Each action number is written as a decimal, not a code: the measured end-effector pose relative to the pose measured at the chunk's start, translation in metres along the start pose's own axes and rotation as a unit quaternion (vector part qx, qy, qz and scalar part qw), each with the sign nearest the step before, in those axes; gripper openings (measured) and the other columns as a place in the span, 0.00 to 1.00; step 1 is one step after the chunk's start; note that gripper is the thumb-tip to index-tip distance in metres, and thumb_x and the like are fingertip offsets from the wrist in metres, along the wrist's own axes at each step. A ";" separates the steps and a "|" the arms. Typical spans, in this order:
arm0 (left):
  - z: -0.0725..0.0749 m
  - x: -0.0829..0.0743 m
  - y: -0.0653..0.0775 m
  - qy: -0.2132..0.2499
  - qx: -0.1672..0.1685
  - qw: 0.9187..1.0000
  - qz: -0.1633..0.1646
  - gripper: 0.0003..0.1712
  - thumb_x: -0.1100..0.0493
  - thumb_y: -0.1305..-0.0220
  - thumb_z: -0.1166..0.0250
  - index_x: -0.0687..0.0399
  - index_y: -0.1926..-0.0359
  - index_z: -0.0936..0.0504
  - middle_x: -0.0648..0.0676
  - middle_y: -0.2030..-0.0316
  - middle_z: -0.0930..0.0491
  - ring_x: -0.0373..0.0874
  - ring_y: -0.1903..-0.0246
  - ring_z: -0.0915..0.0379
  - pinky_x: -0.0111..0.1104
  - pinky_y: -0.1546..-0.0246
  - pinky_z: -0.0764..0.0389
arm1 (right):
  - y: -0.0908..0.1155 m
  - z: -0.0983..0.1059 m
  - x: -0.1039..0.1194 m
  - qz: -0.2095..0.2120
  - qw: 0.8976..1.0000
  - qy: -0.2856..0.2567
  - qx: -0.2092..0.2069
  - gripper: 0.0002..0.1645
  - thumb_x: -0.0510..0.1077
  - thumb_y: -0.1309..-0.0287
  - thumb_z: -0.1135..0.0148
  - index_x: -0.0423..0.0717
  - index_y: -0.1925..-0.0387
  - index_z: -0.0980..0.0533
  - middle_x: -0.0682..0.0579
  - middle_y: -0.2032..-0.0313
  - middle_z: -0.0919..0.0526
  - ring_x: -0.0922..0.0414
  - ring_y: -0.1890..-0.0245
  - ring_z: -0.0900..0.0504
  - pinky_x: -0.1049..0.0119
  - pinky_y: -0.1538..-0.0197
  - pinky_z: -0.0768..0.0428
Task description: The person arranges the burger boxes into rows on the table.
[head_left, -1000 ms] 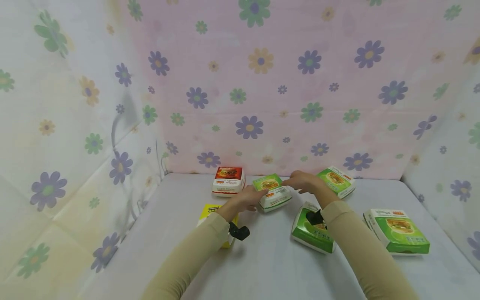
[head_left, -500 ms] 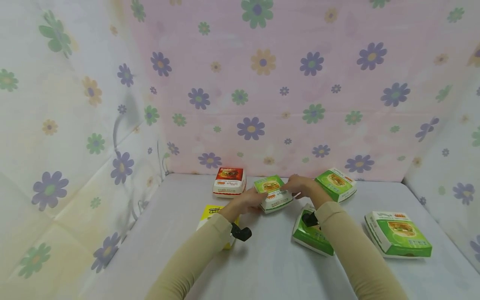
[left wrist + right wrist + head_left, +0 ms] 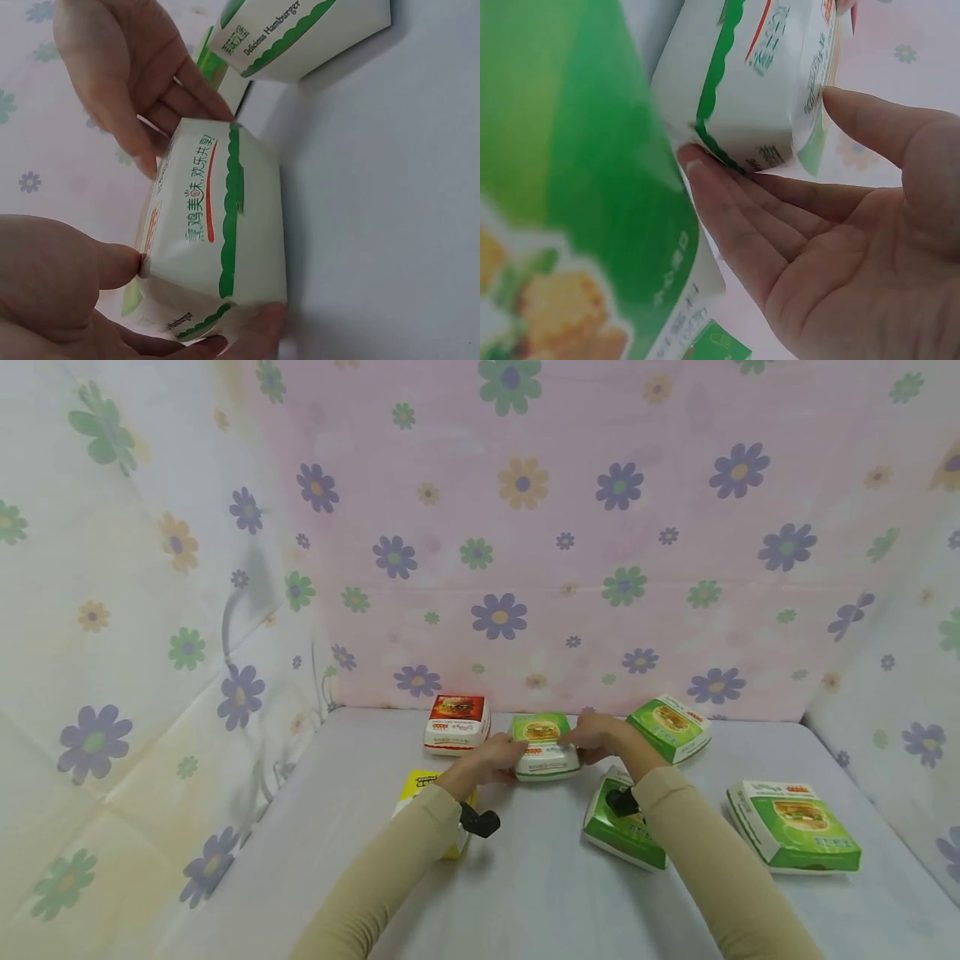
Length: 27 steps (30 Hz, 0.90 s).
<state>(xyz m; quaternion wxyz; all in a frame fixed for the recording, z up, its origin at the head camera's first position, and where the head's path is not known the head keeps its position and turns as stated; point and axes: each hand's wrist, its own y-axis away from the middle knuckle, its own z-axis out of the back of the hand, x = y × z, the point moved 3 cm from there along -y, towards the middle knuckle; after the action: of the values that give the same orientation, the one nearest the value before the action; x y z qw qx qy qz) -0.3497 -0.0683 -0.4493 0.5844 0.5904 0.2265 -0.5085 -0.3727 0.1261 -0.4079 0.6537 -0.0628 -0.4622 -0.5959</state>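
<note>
A green-and-white burger box (image 3: 547,766) stands near the back middle of the table, between two hands. My left hand (image 3: 489,760) grips its left side, thumb on the lid edge and fingers low along the wall, as the left wrist view shows. On the opposite side my right hand (image 3: 603,735) holds it, thumb at the top edge and fingers against the lower side (image 3: 727,112). The box's white front with a green scalloped stripe (image 3: 229,210) faces me. Part of each hand's grip is hidden behind the box in the head view.
A red burger box (image 3: 457,722) stands just left of the held one. A yellow box (image 3: 422,783) lies partly under my left forearm. Green boxes stand at the back right (image 3: 670,728), below my right wrist (image 3: 621,835) and far right (image 3: 806,827). Flowered cloth (image 3: 498,527) walls the table.
The burger box has turned from slanted to nearly square with the table's back edge. Both hands have come in closer around its sides. The other boxes stay put.
</note>
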 end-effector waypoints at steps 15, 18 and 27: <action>0.000 -0.001 -0.001 0.007 -0.009 1.000 -0.017 0.28 0.54 0.19 0.49 0.71 0.31 0.39 0.64 0.47 0.25 0.51 0.53 0.23 0.48 0.42 0.20 | 0.008 -0.003 -0.004 0.000 1.000 -0.027 0.002 0.31 0.46 0.28 0.40 0.24 0.38 0.36 0.35 0.60 0.17 0.45 0.61 0.13 0.54 0.51 0.13; 0.000 -0.002 -0.001 0.006 -0.008 1.000 -0.017 0.29 0.54 0.19 0.49 0.72 0.29 0.40 0.65 0.46 0.26 0.51 0.53 0.24 0.48 0.41 0.21 | 0.008 -0.002 -0.004 0.004 1.000 -0.025 0.002 0.30 0.46 0.28 0.40 0.24 0.39 0.35 0.35 0.60 0.17 0.44 0.60 0.13 0.53 0.50 0.14; 0.000 -0.012 -0.003 0.016 -0.009 1.000 -0.024 0.31 0.54 0.18 0.50 0.73 0.27 0.43 0.67 0.42 0.29 0.53 0.50 0.26 0.50 0.38 0.24 | 0.004 0.006 -0.003 0.011 0.999 -0.033 -0.007 0.25 0.45 0.27 0.41 0.27 0.43 0.32 0.37 0.59 0.17 0.45 0.59 0.13 0.52 0.48 0.15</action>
<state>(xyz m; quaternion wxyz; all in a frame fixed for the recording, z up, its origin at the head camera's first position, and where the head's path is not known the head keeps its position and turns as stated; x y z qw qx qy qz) -0.3568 -0.0641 -0.4404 0.5734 0.5878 0.2544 -0.5109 -0.3723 0.1330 -0.4043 0.6446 -0.0920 -0.4783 -0.5893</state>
